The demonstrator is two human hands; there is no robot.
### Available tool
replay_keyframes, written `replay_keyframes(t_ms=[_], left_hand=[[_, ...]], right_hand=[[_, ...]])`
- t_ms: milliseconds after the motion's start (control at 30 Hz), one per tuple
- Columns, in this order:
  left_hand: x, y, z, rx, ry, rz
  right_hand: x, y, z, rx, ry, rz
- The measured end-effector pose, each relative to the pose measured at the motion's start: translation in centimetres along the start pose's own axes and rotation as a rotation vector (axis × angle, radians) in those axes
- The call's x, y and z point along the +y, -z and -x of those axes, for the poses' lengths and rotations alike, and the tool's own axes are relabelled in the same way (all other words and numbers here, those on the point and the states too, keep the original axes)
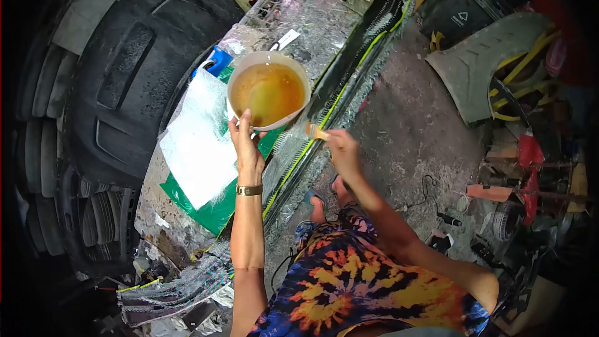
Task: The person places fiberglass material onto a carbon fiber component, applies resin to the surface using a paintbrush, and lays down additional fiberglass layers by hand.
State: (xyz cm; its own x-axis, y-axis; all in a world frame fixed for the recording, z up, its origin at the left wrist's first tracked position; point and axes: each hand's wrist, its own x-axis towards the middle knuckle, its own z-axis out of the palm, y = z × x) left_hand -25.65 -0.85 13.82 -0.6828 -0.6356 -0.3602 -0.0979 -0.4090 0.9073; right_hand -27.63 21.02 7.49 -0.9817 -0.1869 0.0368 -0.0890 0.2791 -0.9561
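My left hand [247, 138] grips the near rim of a round whitish tub [298, 73] that holds amber liquid [274, 90]. The tub is over the workbench, and some of my fingers are hidden beneath it. In my right hand [342, 148] is a paintbrush [317, 131], its bristles pointing left, just right of the tub. Under the brush runs a long dark moulded strip [340, 75] with bright yellow-green edging and frayed woven cloth along it. Whether the bristles touch the strip I cannot tell. White fibre matting [203, 143] lies on green sheeting [215, 215] left of my left wrist.
A large black ribbed panel [125, 68] leans at the left beside stacked dark parts. At the right stand a grey fender-like panel [490, 62], a dark bin [458, 15] and red pieces [530, 175]. A cable [427, 190] lies on the concrete floor [412, 118]. A blue object [218, 59] sits behind the matting.
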Motion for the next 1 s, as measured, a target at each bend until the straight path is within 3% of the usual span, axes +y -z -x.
replay_keyframes(t_ms=[67, 133, 233, 300, 367, 433, 567, 700, 833, 1000], left_hand=[[-0.1, 0.2, 0.2, 0.03, -0.011, 0.004], [-0.6, 0.8, 0.0, 0.012, -0.001, -0.015], [-0.7, 0.4, 0.1, 0.015, -0.004, -0.016], [-0.5, 0.0, 0.5, 0.02, 0.004, -0.023], [-0.3, -0.3, 1.0, -0.014, 0.001, -0.028], [-0.8, -0.4, 0.8, -0.005, 0.021, -0.04], [-1.5, -0.5, 0.8, 0.004, 0.014, -0.023], [-1.2, -0.6, 0.5, 0.01, 0.036, 0.004], [-0.5, -0.8, 0.1, 0.013, 0.03, 0.008], [-0.2, -0.4, -0.6, -0.019, -0.001, 0.01]], right_hand=[[-3.1, 3.3, -1.6, 0.137, -0.004, -0.056], [-7.0, 6.1, -3.4, 0.094, -0.032, -0.293], [-11.1, 6.1, -6.3, -0.082, -0.022, -0.267], [-10.6, 2.9, -8.3, -0.112, 0.192, -0.226], [-9.8, 1.5, -9.9, -0.112, 0.439, 0.136], [-8.9, 0.7, -10.0, -0.119, 0.265, 0.094], [-6.7, 1.8, -8.6, -0.054, -0.209, -0.522], [-5.8, 4.0, -5.5, 0.155, -0.238, -0.793], [-3.5, 4.2, -3.2, 0.241, -0.216, -0.85], [-0.3, -2.1, -0.6, 0.211, -0.182, -0.442]])
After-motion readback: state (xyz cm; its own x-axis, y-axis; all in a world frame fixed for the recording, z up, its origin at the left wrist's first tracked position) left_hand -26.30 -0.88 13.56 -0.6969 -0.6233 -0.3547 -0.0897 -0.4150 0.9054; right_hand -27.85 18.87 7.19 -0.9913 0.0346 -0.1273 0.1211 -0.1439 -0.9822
